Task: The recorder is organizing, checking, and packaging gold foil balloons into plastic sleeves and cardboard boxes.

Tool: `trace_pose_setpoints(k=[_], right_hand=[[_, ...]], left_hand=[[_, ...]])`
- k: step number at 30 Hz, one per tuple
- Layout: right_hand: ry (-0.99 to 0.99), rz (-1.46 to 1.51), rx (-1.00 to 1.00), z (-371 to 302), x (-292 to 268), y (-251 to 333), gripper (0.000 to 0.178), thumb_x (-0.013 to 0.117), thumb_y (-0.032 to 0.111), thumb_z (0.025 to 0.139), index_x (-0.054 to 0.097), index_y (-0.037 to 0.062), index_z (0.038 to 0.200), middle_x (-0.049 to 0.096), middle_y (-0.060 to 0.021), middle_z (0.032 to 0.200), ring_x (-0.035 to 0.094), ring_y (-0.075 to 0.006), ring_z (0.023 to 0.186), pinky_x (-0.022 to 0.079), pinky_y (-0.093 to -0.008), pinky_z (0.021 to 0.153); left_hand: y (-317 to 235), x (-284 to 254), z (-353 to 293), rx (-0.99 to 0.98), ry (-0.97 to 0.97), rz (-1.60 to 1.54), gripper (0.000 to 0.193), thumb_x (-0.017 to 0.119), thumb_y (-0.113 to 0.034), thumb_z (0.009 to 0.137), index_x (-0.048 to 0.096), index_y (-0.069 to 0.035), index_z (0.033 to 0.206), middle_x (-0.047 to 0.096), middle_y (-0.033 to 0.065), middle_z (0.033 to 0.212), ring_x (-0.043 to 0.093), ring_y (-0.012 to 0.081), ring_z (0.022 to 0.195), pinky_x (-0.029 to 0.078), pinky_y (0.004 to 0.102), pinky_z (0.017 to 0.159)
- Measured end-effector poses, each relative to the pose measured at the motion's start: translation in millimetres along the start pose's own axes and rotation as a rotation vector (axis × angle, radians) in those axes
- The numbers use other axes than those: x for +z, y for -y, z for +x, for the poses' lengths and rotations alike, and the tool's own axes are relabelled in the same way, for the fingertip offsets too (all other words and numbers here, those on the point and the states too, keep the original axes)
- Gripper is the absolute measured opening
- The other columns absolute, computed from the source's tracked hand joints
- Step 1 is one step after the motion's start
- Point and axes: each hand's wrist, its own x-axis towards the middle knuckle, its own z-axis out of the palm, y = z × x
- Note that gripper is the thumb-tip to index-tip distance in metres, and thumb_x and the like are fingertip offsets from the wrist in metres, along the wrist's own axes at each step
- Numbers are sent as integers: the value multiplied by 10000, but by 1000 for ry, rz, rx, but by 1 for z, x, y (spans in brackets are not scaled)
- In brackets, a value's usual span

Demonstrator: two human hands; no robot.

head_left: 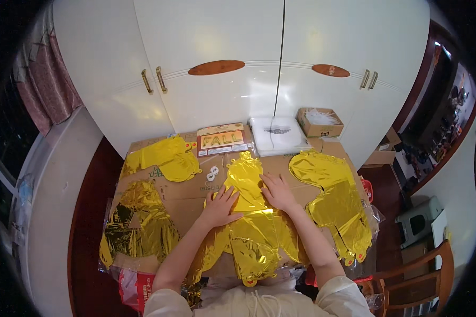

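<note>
A flat, uninflated gold foil balloon (247, 182) lies in front of me, its lower part folded and wrinkled toward my body. My left hand (218, 207) rests flat on its left edge with the fingers spread. On its upper right edge lies my right hand (276, 191), fingers also stretched out. More flat gold foil balloons surround it: one at the far left (164, 158), a wrinkled, shiny one at the near left (140, 222), and one on the right (333, 195). Red-marked tabs show on some of them.
Cardboard (190, 198) covers the table. Along its back are a printed package (222, 140), a stack of clear plastic bags (277, 136) and a small carton (320, 122) of white strips. White ribbon rolls (212, 173) lie left of the middle balloon. A wooden chair (423, 280) stands at the right.
</note>
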Motion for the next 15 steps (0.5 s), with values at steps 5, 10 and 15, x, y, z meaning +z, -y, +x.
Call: trace_pose_setpoints(k=[5, 10, 15], right_hand=[[67, -37, -50, 0, -3, 0, 363, 549, 279, 913, 574, 109, 1233, 519, -118, 1345, 411, -305, 1325, 211, -577, 1116], [6, -35, -28, -1, -2, 1, 369, 549, 293, 909, 573, 109, 1228, 524, -131, 1333, 428, -301, 1301, 229, -568, 1113], [23, -43, -57, -6, -7, 15, 447, 535, 386, 908, 550, 134, 1276, 487, -138, 1380, 413, -315, 1311, 219, -566, 1120]], left_hand=[[0, 3, -3, -8, -67, -27, 796, 530, -603, 861, 343, -105, 1452, 305, 125, 1521, 237, 312, 1422, 180, 579, 1095], [1, -9, -25, -160, -181, -135, 718, 520, -507, 909, 341, -58, 1440, 336, 146, 1497, 277, 330, 1400, 214, 546, 1105], [25, -8, -61, -272, -157, -93, 668, 538, -467, 907, 382, -56, 1411, 361, 175, 1467, 313, 345, 1374, 233, 518, 1104]])
